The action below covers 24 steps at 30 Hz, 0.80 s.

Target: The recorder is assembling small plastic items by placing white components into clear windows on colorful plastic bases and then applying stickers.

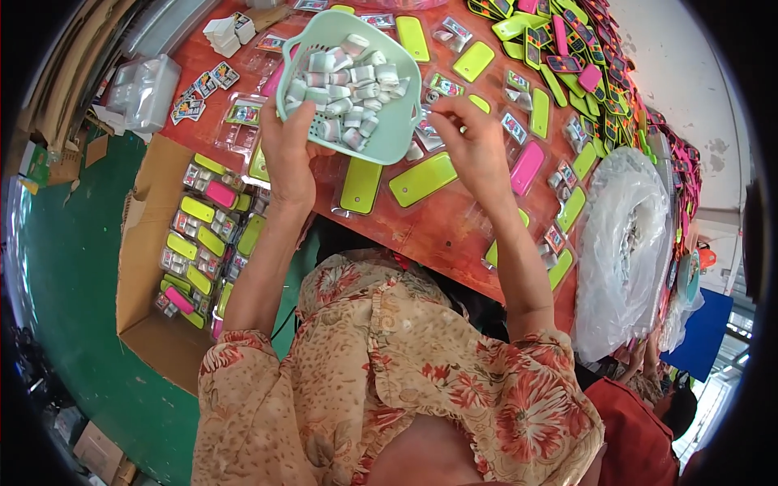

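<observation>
My left hand [288,150] grips the near left side of a mint-green plastic basket [324,31], its thumb over the rim. The basket is tilted above the table and holds many small whitish wrapped rolls [362,74]. Just right of the basket is my right hand [472,142], its fingers curled in and the thumb close to the forefinger. Whatever it may pinch is too small to make out. Beneath and around both hands lie clear plastic blister shells with yellow-green phone-shaped cases [423,180] and pink ones [528,168], some with small printed cards.
A cardboard box [150,235] of filled packs stands low at the left. Heaped toy phones [579,65] cover the table's far right. A clear plastic bag [604,259] lies at the right edge. Cards [231,34] and a clear tub [144,91] sit far left. Another person [636,421] is at lower right.
</observation>
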Available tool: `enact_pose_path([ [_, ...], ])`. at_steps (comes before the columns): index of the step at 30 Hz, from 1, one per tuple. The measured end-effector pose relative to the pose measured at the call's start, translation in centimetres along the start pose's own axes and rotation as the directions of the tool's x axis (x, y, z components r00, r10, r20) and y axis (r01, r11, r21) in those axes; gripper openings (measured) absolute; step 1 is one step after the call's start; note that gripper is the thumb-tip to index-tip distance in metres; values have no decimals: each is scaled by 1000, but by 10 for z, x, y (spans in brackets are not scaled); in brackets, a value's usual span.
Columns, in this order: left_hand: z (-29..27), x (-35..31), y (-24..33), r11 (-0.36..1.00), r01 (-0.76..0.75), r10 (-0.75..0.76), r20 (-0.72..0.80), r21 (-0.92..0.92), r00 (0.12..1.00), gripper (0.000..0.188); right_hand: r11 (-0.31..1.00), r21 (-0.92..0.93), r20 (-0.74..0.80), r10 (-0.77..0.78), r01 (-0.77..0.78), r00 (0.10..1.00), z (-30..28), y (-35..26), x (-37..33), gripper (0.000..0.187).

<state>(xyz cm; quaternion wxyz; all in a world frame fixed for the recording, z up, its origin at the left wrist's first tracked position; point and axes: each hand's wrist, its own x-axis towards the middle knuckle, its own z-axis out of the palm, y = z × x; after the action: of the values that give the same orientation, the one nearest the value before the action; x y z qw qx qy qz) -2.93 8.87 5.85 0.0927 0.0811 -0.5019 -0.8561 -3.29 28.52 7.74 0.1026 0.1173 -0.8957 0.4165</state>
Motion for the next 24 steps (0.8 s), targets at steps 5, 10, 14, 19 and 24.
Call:
enact_pose_path([
  [5, 26, -4, -9, 999, -36, 35, 65, 11, 997, 42, 855, -437, 375, -107, 278, 921, 25, -11, 21, 27],
  [10, 27, 3, -4, 998, 51, -50, 38, -24, 998, 33, 941, -171, 380, -210, 292, 901, 20, -6, 36, 23],
  [14, 43, 0, -5, 994, 101, -106, 100, 47, 989, 34, 908, -282, 392, -188, 311, 901, 16, 9, 30, 15],
  [19, 48, 3, -16, 986, 149, -161, 171, 80, 972, 38, 953, -137, 489, -172, 269, 855, -2, 16, 28, 11],
  [24, 69, -11, -24, 981, 181, -191, 173, 75, 966, 42, 887, -325, 413, -178, 327, 893, -18, 28, 7, 18],
])
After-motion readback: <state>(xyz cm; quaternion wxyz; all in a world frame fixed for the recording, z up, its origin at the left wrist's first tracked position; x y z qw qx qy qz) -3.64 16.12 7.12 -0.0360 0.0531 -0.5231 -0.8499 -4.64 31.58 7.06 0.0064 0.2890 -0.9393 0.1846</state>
